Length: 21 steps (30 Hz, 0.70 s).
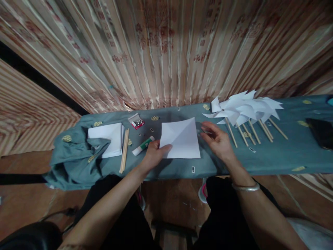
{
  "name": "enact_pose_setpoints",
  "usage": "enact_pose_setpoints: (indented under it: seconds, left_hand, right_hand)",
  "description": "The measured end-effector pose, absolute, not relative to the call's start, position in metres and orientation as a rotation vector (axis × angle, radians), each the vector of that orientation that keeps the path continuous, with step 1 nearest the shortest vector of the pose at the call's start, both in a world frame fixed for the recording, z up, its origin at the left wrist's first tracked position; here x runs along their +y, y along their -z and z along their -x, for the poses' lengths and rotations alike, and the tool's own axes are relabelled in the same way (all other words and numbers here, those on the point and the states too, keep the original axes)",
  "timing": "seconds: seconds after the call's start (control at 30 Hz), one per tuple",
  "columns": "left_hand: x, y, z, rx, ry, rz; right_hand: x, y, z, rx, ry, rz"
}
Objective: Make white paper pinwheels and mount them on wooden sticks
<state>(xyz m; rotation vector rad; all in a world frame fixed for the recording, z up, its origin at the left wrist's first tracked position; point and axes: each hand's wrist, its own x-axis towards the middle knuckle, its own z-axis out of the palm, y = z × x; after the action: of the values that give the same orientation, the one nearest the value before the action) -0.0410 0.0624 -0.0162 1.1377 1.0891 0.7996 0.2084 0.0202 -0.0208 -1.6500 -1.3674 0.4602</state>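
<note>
A square sheet of white paper [179, 140] with a diagonal crease lies in front of me. My left hand [155, 152] grips it at the lower left, thumb on top and fingers beneath. Just off the paper's right edge is my right hand [215, 139], its fingers loosely bent and apart, with nothing I can make out in them. Left of the paper lies a green and white glue stick [143, 146]. Behind that, a small red and white box [136, 121] stands open with shiny metal pins or tacks inside.
At the left are a stack of white paper [111, 139], partly under bunched cloth, and several thin wooden sticks [125, 151]. Several white paper pinwheels [244, 109] on sticks lie to the right. Farther right is a dark flat object [321, 132]. A curtain [166, 62] hangs behind the cloth-covered table [177, 170].
</note>
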Motion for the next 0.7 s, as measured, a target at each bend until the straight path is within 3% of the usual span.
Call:
enact_pose_setpoints:
  seconds: [0.1, 0.17, 0.47, 0.6, 0.7]
  left_hand:
    - [0.077, 0.019, 0.033, 1.12, -0.937, -1.075]
    - [0.085, 0.021, 0.029, 1.121, -0.969, -1.069]
    - [0.104, 0.021, 0.035, 1.115, -1.053, -1.17]
    - [0.116, 0.02, 0.047, 1.187, -1.139, -1.324]
    - [0.123, 0.015, 0.055, 1.201, -1.169, -1.337]
  right_hand:
    - [0.005, 0.015, -0.231, -1.556, -0.038, 2.167]
    - [-0.007, 0.015, -0.243, -1.699, 0.083, 2.394]
    - [-0.02, 0.031, -0.252, -1.922, 0.166, 2.534]
    - [-0.015, 0.032, -0.255, -1.767, -0.056, 2.371]
    - [-0.01, 0.029, -0.25, -1.412, -0.589, 2.041]
